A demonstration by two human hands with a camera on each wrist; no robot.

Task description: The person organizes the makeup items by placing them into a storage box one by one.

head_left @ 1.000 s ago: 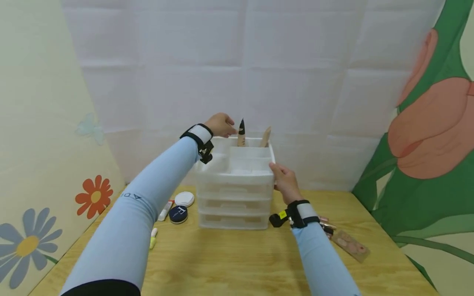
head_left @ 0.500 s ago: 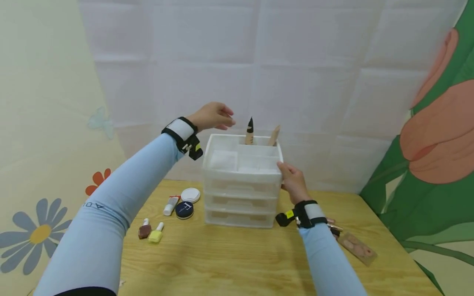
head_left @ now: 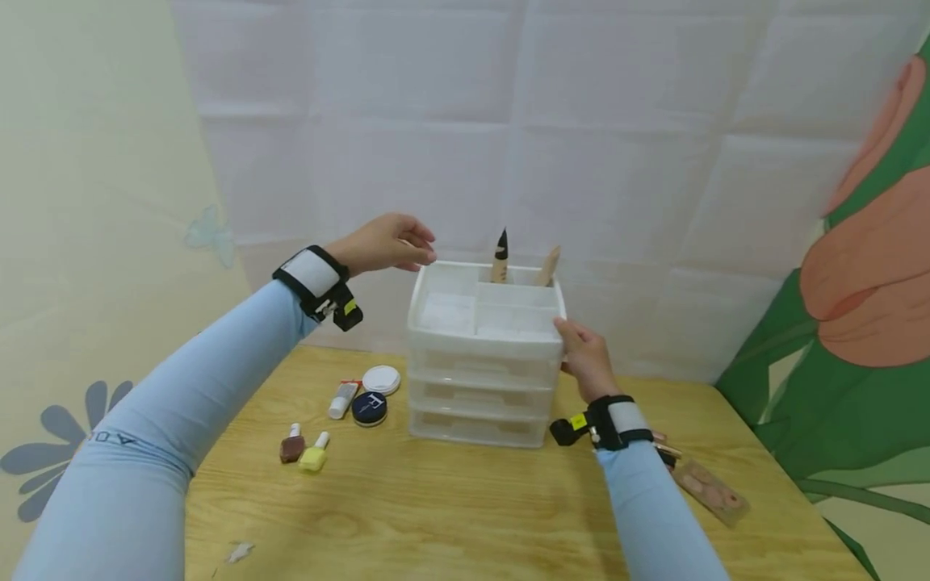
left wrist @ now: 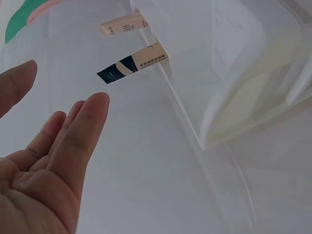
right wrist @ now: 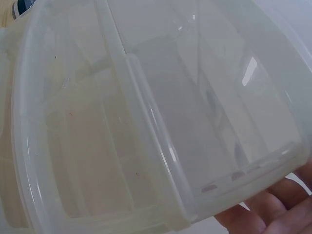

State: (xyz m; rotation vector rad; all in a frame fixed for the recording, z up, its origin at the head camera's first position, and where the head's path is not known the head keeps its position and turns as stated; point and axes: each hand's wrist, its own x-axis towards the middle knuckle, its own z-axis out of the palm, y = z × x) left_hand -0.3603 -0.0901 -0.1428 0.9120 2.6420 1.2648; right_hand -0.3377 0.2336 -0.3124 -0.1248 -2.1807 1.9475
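Note:
A white plastic drawer organizer with a divided open top stands on the table. In its back compartment, two tubes stick up: a beige one with a black end and a plain beige one marked BB, leaning right. My left hand hovers by the organizer's back left corner, fingers loosely bent and holding nothing. The left wrist view shows its thumb and fingers apart, away from the tubes. With my right hand I hold the organizer's right side, thumb at the top rim; in the right wrist view the fingers lie along that side.
Left of the organizer lie a white round lid, a dark blue round compact, a small white tube and two nail polish bottles, brown and yellow. A patterned palette lies right, by my right forearm.
My left hand has drawn back leftward from beside the black-ended tube to the organizer's back left corner. My right hand keeps its hold, while the head view has shifted.

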